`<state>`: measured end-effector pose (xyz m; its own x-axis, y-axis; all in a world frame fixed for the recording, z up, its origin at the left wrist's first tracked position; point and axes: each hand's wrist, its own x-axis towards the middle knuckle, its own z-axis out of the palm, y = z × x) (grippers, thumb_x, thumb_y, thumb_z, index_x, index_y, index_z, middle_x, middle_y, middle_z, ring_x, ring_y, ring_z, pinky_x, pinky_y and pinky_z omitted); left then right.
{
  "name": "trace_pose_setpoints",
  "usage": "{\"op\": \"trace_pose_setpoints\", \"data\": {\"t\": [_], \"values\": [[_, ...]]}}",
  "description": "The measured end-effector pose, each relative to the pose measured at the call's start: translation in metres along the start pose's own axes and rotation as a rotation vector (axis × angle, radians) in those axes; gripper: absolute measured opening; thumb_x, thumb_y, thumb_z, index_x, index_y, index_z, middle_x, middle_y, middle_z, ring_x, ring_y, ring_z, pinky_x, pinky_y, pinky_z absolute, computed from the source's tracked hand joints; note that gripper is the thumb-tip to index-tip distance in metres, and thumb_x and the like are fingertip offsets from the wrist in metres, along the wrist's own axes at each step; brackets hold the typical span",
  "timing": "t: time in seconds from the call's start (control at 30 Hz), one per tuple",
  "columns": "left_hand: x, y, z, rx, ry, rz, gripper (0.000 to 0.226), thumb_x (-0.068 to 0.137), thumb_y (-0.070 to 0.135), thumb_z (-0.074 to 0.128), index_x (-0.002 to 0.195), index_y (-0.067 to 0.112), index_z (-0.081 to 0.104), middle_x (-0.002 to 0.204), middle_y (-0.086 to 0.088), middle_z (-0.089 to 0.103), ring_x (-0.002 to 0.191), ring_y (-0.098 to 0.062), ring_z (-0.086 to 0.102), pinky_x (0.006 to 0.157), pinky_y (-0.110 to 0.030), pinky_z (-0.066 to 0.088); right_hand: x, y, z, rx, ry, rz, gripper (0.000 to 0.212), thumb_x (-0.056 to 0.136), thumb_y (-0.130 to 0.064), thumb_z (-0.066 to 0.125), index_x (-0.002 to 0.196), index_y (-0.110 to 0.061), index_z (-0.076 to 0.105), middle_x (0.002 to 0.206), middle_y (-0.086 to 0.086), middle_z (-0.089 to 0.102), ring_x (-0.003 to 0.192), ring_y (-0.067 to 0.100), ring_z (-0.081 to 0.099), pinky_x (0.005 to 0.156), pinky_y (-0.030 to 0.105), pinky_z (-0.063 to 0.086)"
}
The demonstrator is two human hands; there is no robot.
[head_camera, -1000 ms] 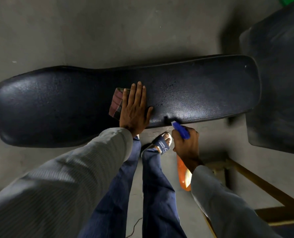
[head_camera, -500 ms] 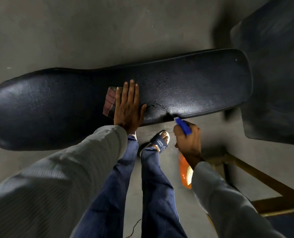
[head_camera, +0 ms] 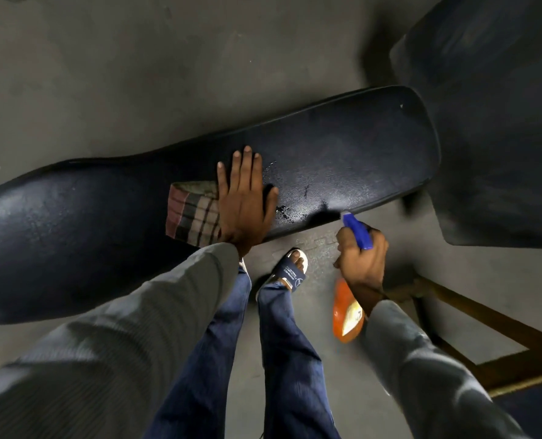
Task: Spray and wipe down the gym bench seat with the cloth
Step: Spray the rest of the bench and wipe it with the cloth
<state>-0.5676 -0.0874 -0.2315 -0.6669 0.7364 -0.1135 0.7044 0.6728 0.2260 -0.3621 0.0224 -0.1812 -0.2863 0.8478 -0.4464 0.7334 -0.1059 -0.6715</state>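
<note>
A long black padded bench seat point(head_camera: 352, 160) runs across the view, with wet droplets near its front edge. My left hand point(head_camera: 244, 201) lies flat with straight fingers on the seat, pressing the right part of a checked cloth point(head_camera: 193, 218). My right hand point(head_camera: 363, 263) grips an orange spray bottle point(head_camera: 347, 315) with a blue trigger head point(head_camera: 356, 231), just off the seat's front edge. The nozzle points at the seat.
A second dark padded bench point(head_camera: 497, 122) stands at the right. A brown metal frame point(head_camera: 485, 327) lies on the floor at lower right. My legs and a sandalled foot point(head_camera: 290, 270) stand by the seat's front edge on the grey concrete floor point(head_camera: 168, 74).
My left hand has slid the cloth to the right along the seat, and more of the cloth shows to its left. The right hand with the bottle has kept its place beside the seat edge.
</note>
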Motion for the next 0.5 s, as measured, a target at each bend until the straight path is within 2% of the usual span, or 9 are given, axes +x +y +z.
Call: {"op": "trace_pose_setpoints", "data": {"t": [0.07,0.13,0.23,0.33,0.4,0.5], "values": [[0.009,0.004,0.009,0.01,-0.011,0.034,0.071,0.109,0.049,0.036,0.165,0.007,0.029,0.175,-0.017,0.021,0.163,-0.034,0.018,0.132,-0.06,0.01,0.009,-0.003,0.005,-0.022,-0.037,-0.063,0.033,0.085,-0.043,0.062,0.072,-0.013,0.059,0.064,0.015,0.06,0.057,0.047,0.062,0.06,0.06,0.056],[0.013,0.001,0.016,0.007,-0.024,0.044,0.07,0.109,0.049,0.036,0.166,0.009,0.025,0.176,-0.015,0.018,0.164,-0.032,0.014,0.132,-0.059,0.01,0.017,-0.005,0.012,-0.039,-0.054,-0.082,0.029,0.084,-0.047,0.064,0.08,-0.018,0.062,0.074,0.014,0.064,0.067,0.048,0.065,0.064,0.062,0.058],[0.012,-0.003,0.022,0.022,-0.024,0.054,0.071,0.111,0.051,0.035,0.168,0.011,0.022,0.177,-0.013,0.014,0.165,-0.031,0.01,0.133,-0.058,0.008,0.035,0.01,0.019,-0.019,-0.045,-0.02,0.047,0.084,-0.057,0.062,0.085,-0.011,0.064,0.085,0.024,0.066,0.08,0.05,0.068,0.075,0.065,0.059],[0.011,-0.001,0.022,0.026,-0.012,0.05,0.071,0.11,0.052,0.035,0.167,0.011,0.023,0.177,-0.014,0.015,0.165,-0.032,0.011,0.133,-0.058,0.008,0.04,-0.021,-0.005,0.045,0.047,0.039,0.04,0.086,-0.043,0.059,0.074,-0.005,0.06,0.069,0.014,0.06,0.066,0.048,0.066,0.07,0.061,0.058],[0.012,-0.001,0.022,0.029,-0.012,0.046,0.071,0.11,0.051,0.037,0.167,0.011,0.024,0.177,-0.014,0.015,0.165,-0.032,0.011,0.133,-0.059,0.008,0.045,-0.032,-0.019,0.106,0.126,0.065,0.03,0.085,-0.031,0.059,0.066,-0.009,0.058,0.06,0.006,0.055,0.055,0.046,0.063,0.064,0.058,0.056],[0.012,-0.003,0.024,0.031,-0.021,0.044,0.072,0.109,0.051,0.038,0.167,0.01,0.024,0.177,-0.015,0.014,0.165,-0.032,0.01,0.132,-0.061,0.007,0.049,-0.031,-0.033,0.163,0.19,0.076,0.03,0.081,-0.032,0.06,0.059,-0.011,0.057,0.058,0.018,0.054,0.045,0.042,0.059,0.049,0.058,0.053]]}}
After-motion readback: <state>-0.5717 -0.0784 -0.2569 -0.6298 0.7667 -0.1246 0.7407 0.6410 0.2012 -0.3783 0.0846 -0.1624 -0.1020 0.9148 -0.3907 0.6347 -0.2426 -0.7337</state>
